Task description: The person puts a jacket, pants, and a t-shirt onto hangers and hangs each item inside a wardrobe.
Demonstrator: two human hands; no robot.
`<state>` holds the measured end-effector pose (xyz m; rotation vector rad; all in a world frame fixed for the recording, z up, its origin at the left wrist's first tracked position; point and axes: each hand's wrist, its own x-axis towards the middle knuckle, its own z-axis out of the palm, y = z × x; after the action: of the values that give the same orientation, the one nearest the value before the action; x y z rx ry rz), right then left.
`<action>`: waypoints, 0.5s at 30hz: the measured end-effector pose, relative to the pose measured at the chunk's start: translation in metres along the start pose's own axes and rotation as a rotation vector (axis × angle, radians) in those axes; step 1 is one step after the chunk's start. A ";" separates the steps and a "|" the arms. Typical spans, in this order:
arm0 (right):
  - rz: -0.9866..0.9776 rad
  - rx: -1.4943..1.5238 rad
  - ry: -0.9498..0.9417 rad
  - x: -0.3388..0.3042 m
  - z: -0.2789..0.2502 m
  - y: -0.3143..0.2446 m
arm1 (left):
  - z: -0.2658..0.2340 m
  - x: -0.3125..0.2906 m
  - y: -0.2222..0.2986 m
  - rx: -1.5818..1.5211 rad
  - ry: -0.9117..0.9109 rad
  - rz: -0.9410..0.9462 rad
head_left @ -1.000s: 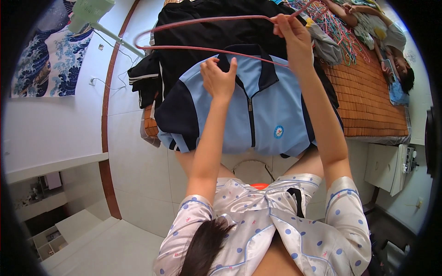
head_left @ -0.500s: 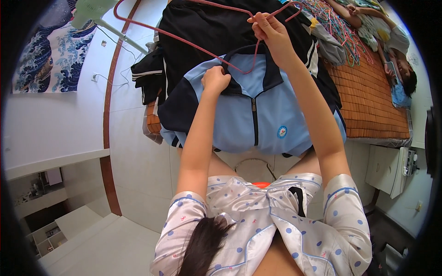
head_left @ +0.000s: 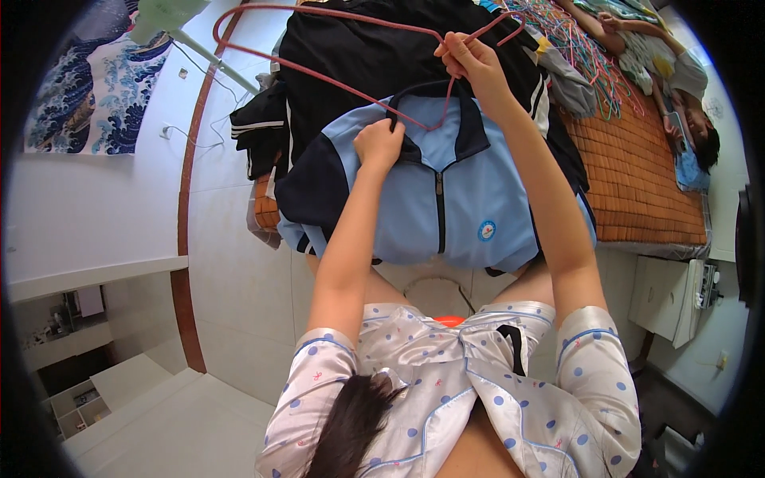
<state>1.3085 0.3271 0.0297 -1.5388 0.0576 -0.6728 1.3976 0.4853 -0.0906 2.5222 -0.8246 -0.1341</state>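
A light blue jacket (head_left: pixel 398 215) with dark navy collar and shoulders lies across my lap and the bed's edge, its front zip partly closed. My left hand (head_left: pixel 379 145) is closed on the left side of its collar. My right hand (head_left: pixel 472 64) grips a pink wire hanger (head_left: pixel 315 72) near the neck, below the hook. One end of the hanger dips into the jacket's neck opening; the other end sticks out to the upper left. Black clothes (head_left: pixel 343 52) with white stripes are spread beneath and beyond the jacket.
An orange-brown mat (head_left: pixel 645 187) covers the bed. A heap of colourful hangers (head_left: pixel 570 48) lies at the far right, beside a grey garment (head_left: pixel 567 86). Another person (head_left: pixel 677 72) reclines beyond it, holding a phone. A pale green fan (head_left: pixel 191 44) stands at the far left.
The hanger's free end has shifted slightly right and down, and tilts a little differently. Both hands keep their holds, the left on the collar and the right on the hanger.
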 end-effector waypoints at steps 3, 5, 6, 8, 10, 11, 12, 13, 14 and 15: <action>-0.008 -0.083 -0.035 0.001 -0.005 -0.004 | -0.013 -0.011 -0.023 -0.596 -0.023 0.011; 0.000 -0.082 -0.046 0.001 -0.012 -0.005 | -0.023 -0.020 -0.024 -0.655 0.012 -0.033; 0.007 -0.082 -0.063 0.002 -0.014 -0.005 | -0.028 -0.025 -0.025 -0.653 0.010 -0.031; -0.011 -0.084 -0.049 0.002 -0.013 -0.004 | -0.049 -0.034 -0.017 -0.525 0.094 -0.035; -0.027 -0.087 -0.039 0.002 -0.013 -0.005 | -0.060 -0.036 -0.010 -0.441 0.257 0.173; -0.019 -0.092 -0.054 0.002 -0.013 -0.007 | -0.065 -0.038 -0.007 -0.350 0.413 0.379; -0.011 -0.097 -0.068 0.002 -0.015 -0.009 | -0.069 -0.039 -0.003 -0.351 0.415 0.376; -0.011 -0.097 -0.074 0.002 -0.016 -0.012 | -0.074 -0.041 0.002 -0.365 0.439 0.370; -0.012 -0.151 -0.123 0.001 -0.019 -0.015 | -0.078 -0.042 0.005 -0.380 0.463 0.365; -0.013 -0.205 -0.171 0.000 -0.022 -0.019 | -0.081 -0.042 0.006 -0.382 0.465 0.363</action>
<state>1.2923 0.3095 0.0457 -1.7908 -0.0129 -0.5559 1.3786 0.5388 -0.0190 1.9024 -0.9357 0.3672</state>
